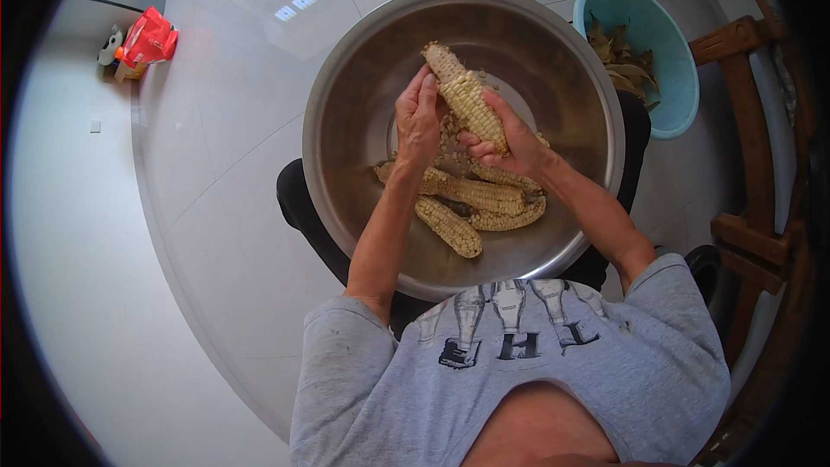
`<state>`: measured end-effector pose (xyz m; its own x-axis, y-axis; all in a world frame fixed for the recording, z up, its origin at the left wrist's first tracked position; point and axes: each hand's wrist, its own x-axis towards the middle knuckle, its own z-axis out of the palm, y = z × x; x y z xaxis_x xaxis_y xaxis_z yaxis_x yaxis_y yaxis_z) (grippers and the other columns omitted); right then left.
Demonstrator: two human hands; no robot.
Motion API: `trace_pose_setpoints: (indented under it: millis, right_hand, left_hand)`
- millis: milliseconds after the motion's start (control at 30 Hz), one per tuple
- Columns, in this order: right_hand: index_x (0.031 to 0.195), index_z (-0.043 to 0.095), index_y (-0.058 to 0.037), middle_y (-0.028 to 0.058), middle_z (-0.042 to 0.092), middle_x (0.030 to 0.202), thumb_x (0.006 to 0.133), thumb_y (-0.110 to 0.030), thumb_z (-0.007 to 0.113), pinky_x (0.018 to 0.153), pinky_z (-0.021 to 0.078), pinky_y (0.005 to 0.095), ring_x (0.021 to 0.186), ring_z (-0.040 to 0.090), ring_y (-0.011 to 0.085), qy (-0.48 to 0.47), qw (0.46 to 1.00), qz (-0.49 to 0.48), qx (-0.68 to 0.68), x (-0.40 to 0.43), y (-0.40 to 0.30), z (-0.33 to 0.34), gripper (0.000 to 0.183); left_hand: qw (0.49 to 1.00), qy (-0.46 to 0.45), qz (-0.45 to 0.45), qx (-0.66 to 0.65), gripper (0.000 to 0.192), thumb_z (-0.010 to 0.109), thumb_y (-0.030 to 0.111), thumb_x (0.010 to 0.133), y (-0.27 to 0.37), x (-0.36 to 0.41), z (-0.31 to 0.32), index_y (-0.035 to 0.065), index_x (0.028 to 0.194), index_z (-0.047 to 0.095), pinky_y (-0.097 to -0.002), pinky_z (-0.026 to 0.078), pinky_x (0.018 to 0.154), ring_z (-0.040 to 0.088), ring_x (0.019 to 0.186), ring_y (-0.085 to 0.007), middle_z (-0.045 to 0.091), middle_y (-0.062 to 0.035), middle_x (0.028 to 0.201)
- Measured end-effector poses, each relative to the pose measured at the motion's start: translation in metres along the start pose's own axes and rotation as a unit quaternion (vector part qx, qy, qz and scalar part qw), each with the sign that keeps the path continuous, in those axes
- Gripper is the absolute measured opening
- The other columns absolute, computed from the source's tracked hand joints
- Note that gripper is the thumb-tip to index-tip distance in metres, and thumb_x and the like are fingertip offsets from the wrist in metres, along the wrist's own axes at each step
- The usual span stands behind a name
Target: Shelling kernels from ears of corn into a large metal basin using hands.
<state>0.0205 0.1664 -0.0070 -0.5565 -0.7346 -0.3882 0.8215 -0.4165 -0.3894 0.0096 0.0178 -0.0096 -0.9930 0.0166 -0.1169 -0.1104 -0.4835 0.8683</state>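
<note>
My right hand is wrapped round the lower part of an ear of corn, which tilts up and to the left. Its upper end is stripped of kernels; pale kernels cover the rest. The fingers and thumb of my left hand press against the left side of the same ear, by the edge of the kernels. Both hands are over a large round metal basin. In it, below my hands, lie several more ears of corn, some partly stripped, and loose kernels.
The basin rests on my legs. A light blue plastic tub holding dry husks stands at the upper right. Wooden furniture is along the right side. A red bag lies by the wall at the upper left.
</note>
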Motion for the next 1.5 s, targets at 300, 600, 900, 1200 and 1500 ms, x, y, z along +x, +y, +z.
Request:
trace_pose_setpoints:
  millis: [300, 600, 900, 1200, 1500]
  right_hand:
    - [0.103, 0.049, -0.0084, 0.0035, 0.046, 0.071, 0.087, -0.055, 0.038, 0.037, 0.0366, 0.0137, 0.047, 0.042, 0.003, -0.058, 0.995, 0.008, 0.087, 0.002, -0.004, -0.004, 0.05]
    - [0.107, 0.048, -0.0002, 0.0037, 0.047, 0.07, 0.085, -0.063, 0.031, 0.038, 0.0373, 0.0143, 0.048, 0.044, 0.0041, -0.071, 0.996, -0.015, 0.044, 0.003, -0.002, 0.001, 0.068]
    - [0.109, 0.045, -0.0045, 0.003, 0.048, 0.074, 0.086, -0.055, 0.04, 0.042, 0.0398, 0.0166, 0.053, 0.045, 0.0047, -0.038, 0.993, -0.046, -0.101, 0.004, 0.0, 0.006, 0.056]
    - [0.106, 0.042, -0.0106, 0.0013, 0.045, 0.078, 0.089, -0.041, 0.047, 0.042, 0.0294, 0.0161, 0.056, 0.039, 0.0037, 0.025, 0.979, -0.051, -0.196, 0.0, 0.003, 0.012, 0.035]
    - [0.108, 0.041, -0.0111, 0.0007, 0.044, 0.078, 0.088, -0.041, 0.048, 0.042, 0.0284, 0.0154, 0.055, 0.037, 0.0029, 0.043, 0.974, -0.075, -0.211, -0.001, -0.001, 0.014, 0.037]
  left_hand:
    - [0.999, 0.022, -0.026, -0.014, 0.036, 0.04, 0.018, 0.094, 0.01, 0.002, -0.002, -0.0035, 0.122, 0.044, -0.0268, 0.049, 0.078, 0.058, 0.092, -0.0136, 0.058, -0.0101, 0.105]
    - [0.993, 0.061, -0.031, 0.093, 0.034, 0.048, 0.03, 0.091, 0.013, 0.005, -0.011, 0.0003, 0.106, 0.057, -0.0228, 0.046, 0.068, 0.057, 0.085, -0.0107, 0.062, -0.0067, 0.097]
    - [0.996, -0.018, -0.088, 0.001, 0.035, 0.057, 0.036, 0.085, 0.019, 0.001, -0.003, 0.0026, 0.095, 0.057, -0.0219, 0.043, 0.061, 0.055, 0.069, -0.0076, 0.06, -0.0014, 0.08]
    - [0.982, 0.071, 0.0, 0.172, 0.043, 0.054, 0.043, 0.085, 0.007, 0.002, -0.01, 0.0006, 0.081, 0.061, -0.0218, 0.04, 0.056, 0.049, 0.061, -0.0057, 0.059, 0.0004, 0.07]
    - [0.989, -0.007, -0.089, 0.121, 0.051, 0.046, 0.05, 0.087, 0.018, 0.003, -0.008, 0.0007, 0.095, 0.058, -0.0237, 0.045, 0.072, 0.056, 0.078, -0.009, 0.06, -0.0029, 0.084]
